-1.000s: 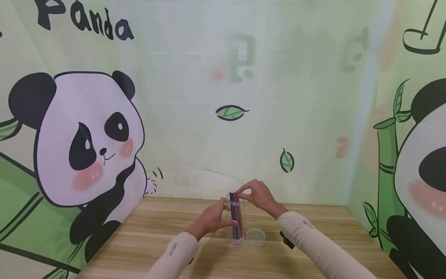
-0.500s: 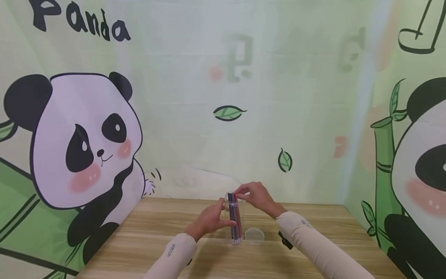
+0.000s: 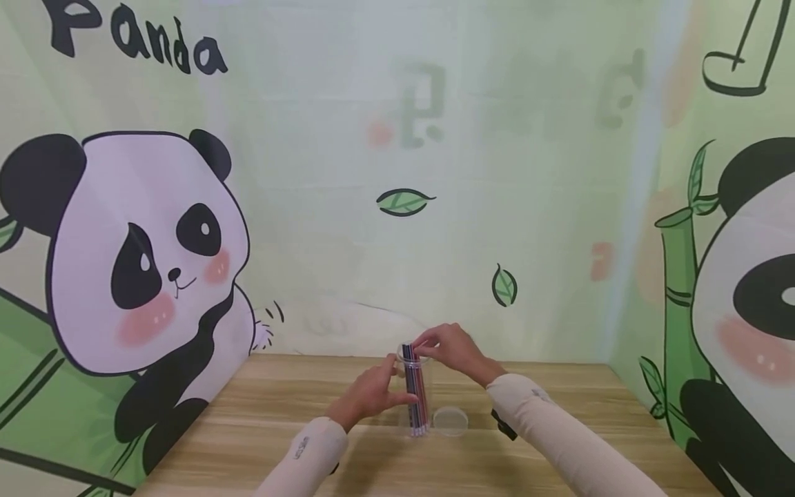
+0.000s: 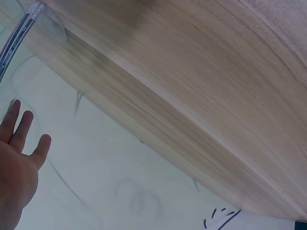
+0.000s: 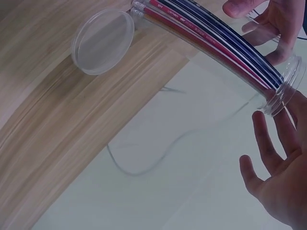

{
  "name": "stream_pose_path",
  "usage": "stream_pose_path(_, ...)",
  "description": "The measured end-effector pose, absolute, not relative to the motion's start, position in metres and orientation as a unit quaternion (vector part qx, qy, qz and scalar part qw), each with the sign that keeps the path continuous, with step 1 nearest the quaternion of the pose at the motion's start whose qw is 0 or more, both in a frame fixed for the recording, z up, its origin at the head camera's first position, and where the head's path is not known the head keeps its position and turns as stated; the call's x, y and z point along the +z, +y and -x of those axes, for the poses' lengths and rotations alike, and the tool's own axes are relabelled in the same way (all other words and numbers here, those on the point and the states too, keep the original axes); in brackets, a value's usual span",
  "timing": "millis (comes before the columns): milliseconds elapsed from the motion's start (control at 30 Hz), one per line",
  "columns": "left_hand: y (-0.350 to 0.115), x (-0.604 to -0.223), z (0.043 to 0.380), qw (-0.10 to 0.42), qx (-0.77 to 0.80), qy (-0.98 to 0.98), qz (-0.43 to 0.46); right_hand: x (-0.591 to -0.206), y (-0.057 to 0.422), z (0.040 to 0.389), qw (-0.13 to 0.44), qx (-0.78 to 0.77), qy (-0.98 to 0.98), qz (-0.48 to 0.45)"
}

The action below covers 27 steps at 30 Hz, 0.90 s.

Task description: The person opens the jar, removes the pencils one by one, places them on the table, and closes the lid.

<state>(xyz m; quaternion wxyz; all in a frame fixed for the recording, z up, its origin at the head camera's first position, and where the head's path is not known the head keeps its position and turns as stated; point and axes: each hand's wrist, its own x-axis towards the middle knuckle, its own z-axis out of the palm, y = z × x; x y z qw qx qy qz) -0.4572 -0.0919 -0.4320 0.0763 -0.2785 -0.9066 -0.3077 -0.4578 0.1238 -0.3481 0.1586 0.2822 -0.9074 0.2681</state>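
A clear plastic jar [image 3: 425, 393] stands upright on the wooden table, filled with dark blue and red pencils [image 3: 413, 390]. Their eraser ends point down, as the right wrist view shows. My left hand [image 3: 373, 392] grips the jar from the left, thumb across its front. At the jar's mouth my right hand [image 3: 456, 352] pinches the top of a red pencil [image 5: 206, 40] between thumb and index finger; the clear rim [image 5: 283, 91] partly surrounds those fingertips. The other right fingers spread outside the jar. Beside the jar's base lies a round clear lid [image 3: 450, 421].
The wooden table [image 3: 273, 421] ends at a pale green cloth backdrop [image 3: 323, 241] printed with pandas, leaves and bamboo. Side panels of that cloth border the table left and right. The lid [image 5: 103, 41] lies flat close to the jar's foot.
The head view drifts slightly, so everything sits a little further left. My right fingers have sunk slightly toward the jar's mouth; my left hand keeps its grip.
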Motion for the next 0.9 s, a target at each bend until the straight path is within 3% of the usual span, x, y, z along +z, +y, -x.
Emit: stream_pose_path(900,-0.091,-0.431,0.455,0.087,-0.300,-0.907,0.281,-0.350,0.113,0.457,0.166,0.271,-0.913,-0.256)
